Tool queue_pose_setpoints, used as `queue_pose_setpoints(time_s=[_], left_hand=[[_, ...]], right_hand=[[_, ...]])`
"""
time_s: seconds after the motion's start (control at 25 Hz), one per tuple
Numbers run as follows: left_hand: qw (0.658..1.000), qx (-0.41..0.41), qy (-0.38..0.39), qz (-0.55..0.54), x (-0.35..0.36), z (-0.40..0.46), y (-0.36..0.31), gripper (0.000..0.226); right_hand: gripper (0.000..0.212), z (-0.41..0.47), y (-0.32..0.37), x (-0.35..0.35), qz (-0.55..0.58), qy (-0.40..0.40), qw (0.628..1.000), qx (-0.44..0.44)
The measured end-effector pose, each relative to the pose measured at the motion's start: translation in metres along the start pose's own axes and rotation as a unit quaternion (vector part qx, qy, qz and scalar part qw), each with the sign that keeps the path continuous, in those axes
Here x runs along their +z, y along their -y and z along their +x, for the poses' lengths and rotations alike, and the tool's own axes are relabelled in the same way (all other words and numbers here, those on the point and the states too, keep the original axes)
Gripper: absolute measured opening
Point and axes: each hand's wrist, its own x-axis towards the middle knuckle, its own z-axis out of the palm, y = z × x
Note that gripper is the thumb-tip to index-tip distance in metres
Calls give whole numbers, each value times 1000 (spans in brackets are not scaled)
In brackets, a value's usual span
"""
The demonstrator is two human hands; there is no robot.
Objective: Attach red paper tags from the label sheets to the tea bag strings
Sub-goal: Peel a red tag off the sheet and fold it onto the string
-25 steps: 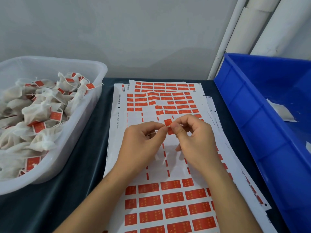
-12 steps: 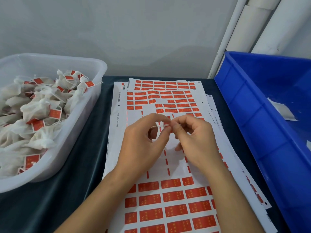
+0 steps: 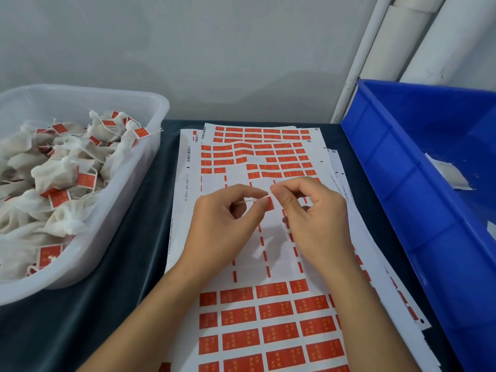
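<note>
While the clear tub (image 3: 150, 108) at the tabletop's left edge was full of tagged tea bags, many labels stayed on the label sheets (image 3: 268, 318). The left hand (image 3: 228, 224) and right hand (image 3: 314, 218) pinched a string (image 3: 252, 200) and red tag (image 3: 269, 204) mid-tabletop.

**Single head-worn view, angled forward and down**

Only one camera, worn on the head, so no second view shares any of the scene. Looking forward and down over the dark worktop (image 3: 128, 264) from close above. Both forearms entering from the bottom edge, left hand (image 3: 222, 224) and right hand (image 3: 314, 218) near mid-frame. Label sheets (image 3: 268, 318) running from the near edge away toward the grey wall (image 3: 214, 49) filling the upper part. Wide-angle, taking in the clear tub (image 3: 112, 226) at left and the blue bin (image 3: 402, 183) at right, both cropped by the frame edges.
</note>
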Motion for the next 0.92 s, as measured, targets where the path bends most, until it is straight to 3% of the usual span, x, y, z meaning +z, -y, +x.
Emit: queue_pose_setpoints(time_s=[0.32, 0.92], left_hand=[[990, -61, 68, -104, -14, 9, -4, 10], [986, -94, 71, -119, -13, 8, -10, 11]], right_hand=[[12, 0, 3, 0, 37, 28, 999, 10], [10, -1, 3, 0, 58, 32, 998, 21]])
